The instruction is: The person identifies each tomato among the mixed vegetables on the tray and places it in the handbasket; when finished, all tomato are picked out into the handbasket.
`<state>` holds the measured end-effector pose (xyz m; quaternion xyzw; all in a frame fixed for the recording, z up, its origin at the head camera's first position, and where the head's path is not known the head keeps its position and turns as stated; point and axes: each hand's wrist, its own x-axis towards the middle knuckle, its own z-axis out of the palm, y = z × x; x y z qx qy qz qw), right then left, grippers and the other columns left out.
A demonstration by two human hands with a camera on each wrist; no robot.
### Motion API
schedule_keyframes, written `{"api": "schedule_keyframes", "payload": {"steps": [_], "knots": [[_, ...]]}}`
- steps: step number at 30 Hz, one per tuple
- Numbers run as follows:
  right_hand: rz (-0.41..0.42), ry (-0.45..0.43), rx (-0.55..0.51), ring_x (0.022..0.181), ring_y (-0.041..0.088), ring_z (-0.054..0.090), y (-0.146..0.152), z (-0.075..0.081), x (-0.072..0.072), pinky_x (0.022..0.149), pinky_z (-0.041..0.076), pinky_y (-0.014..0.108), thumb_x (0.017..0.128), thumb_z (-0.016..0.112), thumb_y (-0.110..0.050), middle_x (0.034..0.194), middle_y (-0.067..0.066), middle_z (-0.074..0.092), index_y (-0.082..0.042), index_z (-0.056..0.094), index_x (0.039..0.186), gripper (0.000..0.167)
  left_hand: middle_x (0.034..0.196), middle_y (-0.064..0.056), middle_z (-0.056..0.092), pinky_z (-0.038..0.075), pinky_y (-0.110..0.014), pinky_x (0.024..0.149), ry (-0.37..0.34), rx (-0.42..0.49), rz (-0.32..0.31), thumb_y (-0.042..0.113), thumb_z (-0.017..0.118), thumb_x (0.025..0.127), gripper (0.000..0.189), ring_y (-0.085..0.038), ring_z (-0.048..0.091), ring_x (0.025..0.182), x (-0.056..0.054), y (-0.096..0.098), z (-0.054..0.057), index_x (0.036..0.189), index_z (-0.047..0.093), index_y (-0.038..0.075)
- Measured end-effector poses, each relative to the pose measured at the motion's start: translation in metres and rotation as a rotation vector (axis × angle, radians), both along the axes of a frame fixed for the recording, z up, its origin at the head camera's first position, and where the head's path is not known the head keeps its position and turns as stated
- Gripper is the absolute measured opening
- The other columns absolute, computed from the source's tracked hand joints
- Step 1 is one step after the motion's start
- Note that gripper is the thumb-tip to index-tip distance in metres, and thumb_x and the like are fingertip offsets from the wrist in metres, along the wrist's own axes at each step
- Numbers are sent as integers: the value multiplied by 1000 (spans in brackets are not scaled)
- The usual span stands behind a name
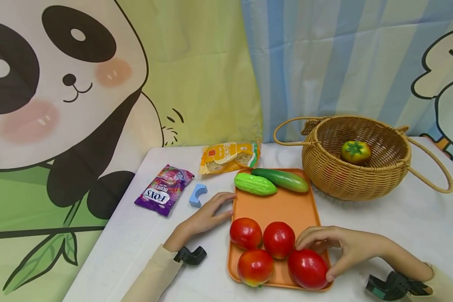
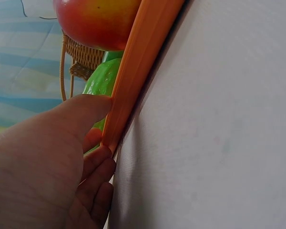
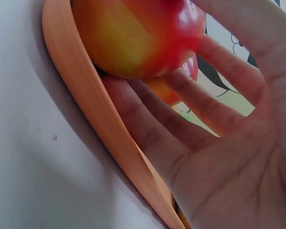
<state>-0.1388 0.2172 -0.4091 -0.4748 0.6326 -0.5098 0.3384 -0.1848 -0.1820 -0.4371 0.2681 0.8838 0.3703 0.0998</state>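
A: Where's the R hand [image 1: 352,243]?
B: At the nr R corner of the shallow orange rectangular tray [image 1: 275,209], gripping a glossy red round fruit [image 1: 308,269] b/w thumb & fingers. Fruit's inside the tray.
A: And L hand [image 1: 207,216]?
B: Fingers relaxed, tips touching the tray's L rim.
A: What else is on the tray?
B: 3 other red round fruits [image 1: 246,233], nr end. Bumpy light-green gourd [image 1: 255,184] & smooth dark-green cucumber [image 1: 283,180], far end.
A: Around it?
B: Blue arch-shaped block [image 1: 198,195] & purple FOX'S packet [image 1: 164,190], L of tray. Yellow plastic food packet [image 1: 230,158] just past its far L corner. Round brown wicker basket [image 1: 351,180] off its far R corner, w/ green-orange fruit [image 1: 356,152] inside.
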Motion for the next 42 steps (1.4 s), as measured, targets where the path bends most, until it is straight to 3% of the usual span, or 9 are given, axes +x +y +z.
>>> {"api": "schedule_keyframes", "payload": {"steps": [10, 13, 20, 26, 32, 42], "knots": [[57, 42, -46, 127, 18, 50, 1, -3, -2, 98, 50, 31, 82, 74, 3, 142, 7, 47, -9, 48, 137, 62, 149, -1, 41, 28, -39, 117, -2, -6, -1, 33, 58, 99, 53, -16, 35, 141, 1, 0, 0, 147, 42, 18], [70, 24, -48, 128, 18, 49, 0, -3, -2, 100, 50, 32, 84, 73, 2, 142, 8, 47, -7, 47, 138, 60, 149, -1, 41, 29, -39, 117, -4, -2, 2, 33, 58, 99, 53, -16, 35, 141, 1, 0, 0, 147, 43, 18], [35, -126, 29, 127, 18, 50, 2, 1, -2, 101, 49, 35, 84, 72, 3, 142, 4, 48, -6, 49, 136, 58, 150, -1, 41, 29, -39, 117, -12, 1, 3, 34, 58, 99, 53, -16, 35, 141, 1, -1, -1, 147, 43, 19], [66, -129, -48, 126, 21, 50, 4, 2, -5, 101, 50, 37, 84, 70, 6, 142, 8, 48, -1, 47, 136, 58, 149, -1, 41, 29, -40, 117, 0, 10, -4, 33, 58, 99, 53, -17, 35, 141, 1, -1, -1, 147, 43, 18], [93, -64, -109, 127, 22, 49, 5, 7, -10, 101, 50, 37, 82, 70, 10, 142, 10, 48, 0, 45, 138, 62, 148, -6, 43, 29, -44, 117, 51, 33, -21, 30, 59, 98, 52, -23, 36, 140, 0, -2, -2, 146, 44, 14], [65, 71, -134, 129, 19, 48, 12, 18, -15, 97, 52, 37, 80, 70, 12, 143, 9, 47, -1, 44, 140, 67, 148, -4, 42, 28, -41, 117, 41, 15, -17, 30, 58, 99, 51, -19, 36, 140, -1, -1, -3, 146, 43, 16]]}}
